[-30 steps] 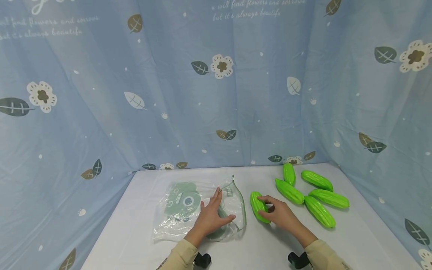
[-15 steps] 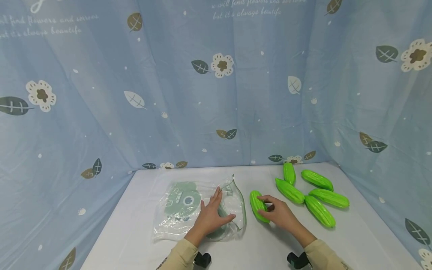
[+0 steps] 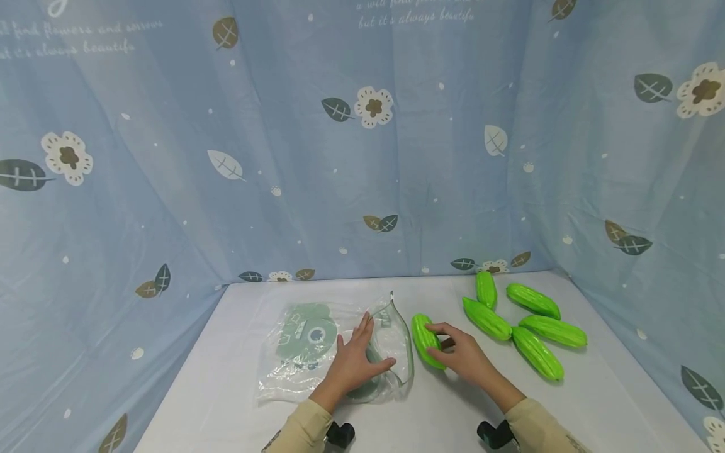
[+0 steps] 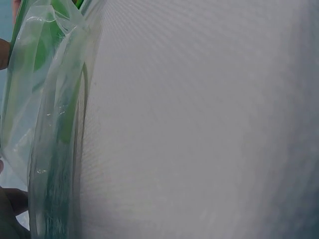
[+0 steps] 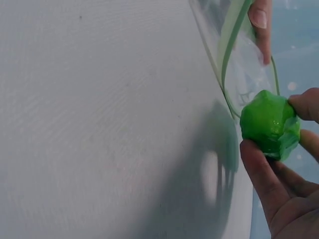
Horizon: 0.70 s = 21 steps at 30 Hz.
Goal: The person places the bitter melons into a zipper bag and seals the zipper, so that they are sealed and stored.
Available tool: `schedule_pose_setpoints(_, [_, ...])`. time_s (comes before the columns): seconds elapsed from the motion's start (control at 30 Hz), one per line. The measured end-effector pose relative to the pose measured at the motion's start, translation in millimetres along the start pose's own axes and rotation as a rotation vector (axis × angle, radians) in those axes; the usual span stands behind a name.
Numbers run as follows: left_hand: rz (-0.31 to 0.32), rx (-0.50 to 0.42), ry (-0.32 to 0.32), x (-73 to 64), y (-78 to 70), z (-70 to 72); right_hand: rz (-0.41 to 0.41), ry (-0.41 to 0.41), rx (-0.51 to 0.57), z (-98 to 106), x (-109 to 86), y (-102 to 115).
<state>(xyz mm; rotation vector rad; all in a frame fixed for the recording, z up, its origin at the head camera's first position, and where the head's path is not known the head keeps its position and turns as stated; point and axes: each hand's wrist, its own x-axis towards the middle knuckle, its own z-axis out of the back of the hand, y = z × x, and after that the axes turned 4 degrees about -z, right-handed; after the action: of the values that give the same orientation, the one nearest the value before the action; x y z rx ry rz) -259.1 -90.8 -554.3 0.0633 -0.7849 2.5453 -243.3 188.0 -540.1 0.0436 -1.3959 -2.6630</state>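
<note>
Right hand [image 3: 464, 357] has a ridged green veggie [image 3: 423, 340] pinched between thumb and fingers, just right of the clear plastic bag [image 3: 306, 333] and close to its mouth. Left hand [image 3: 352, 366] is at the bag's mouth, fingers stretched out, thumb spread wide, while five more veggies [image 3: 487, 319] lie farther right of the bag.

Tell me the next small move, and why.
I'd probably ease the held gourd leftward into the bag: the right hand grips it just outside the rim, which gapes, and the left hand touches the bag, spread as if steadying it.
</note>
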Motion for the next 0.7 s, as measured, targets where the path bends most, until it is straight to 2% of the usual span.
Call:
schedule_pose_setpoints(0.2, [-0.002,-0.009,-0.002,0.1,-0.5,-0.1,0.068,0.044,0.011,-7.3,4.6,3.4])
schedule_pose_setpoints(0.7, [0.004,-0.019,0.004,0.0,-2.3,0.7,0.105,0.073,0.03,-26.6,13.3,9.6])
